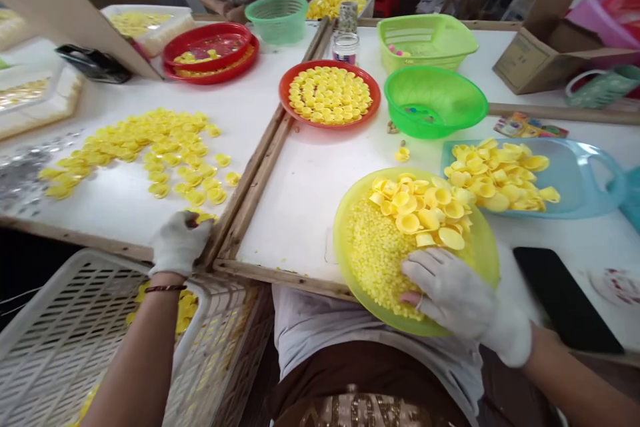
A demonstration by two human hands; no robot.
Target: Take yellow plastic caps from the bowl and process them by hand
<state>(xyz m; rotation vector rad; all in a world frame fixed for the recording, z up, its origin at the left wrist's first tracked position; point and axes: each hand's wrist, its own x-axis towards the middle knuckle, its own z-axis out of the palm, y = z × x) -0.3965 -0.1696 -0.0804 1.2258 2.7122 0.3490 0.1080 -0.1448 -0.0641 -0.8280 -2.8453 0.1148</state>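
My left hand (181,243), in a white glove with bare fingertips, is at the front edge of the left tabletop. Its fingers curl in against a few yellow discs (203,216); what lies between them is hidden. More thin yellow discs (130,137) are spread in an arc beyond it. My right hand (450,290), gloved too, reaches into a yellow bowl (487,260). Its fingers lie stretched over small yellow pellets (383,260), thumb apart. Just beyond those fingers, small yellow cups (425,207) are heaped on the pellets.
A blue tray (580,177) of yellow cups and a black phone (565,297) lie right. Behind stand a red plate (327,123) of cups, a green bowl (435,107) and a cardboard box (530,60). A wooden rail (255,190) divides the tables; a white crate (100,293) stands below left.
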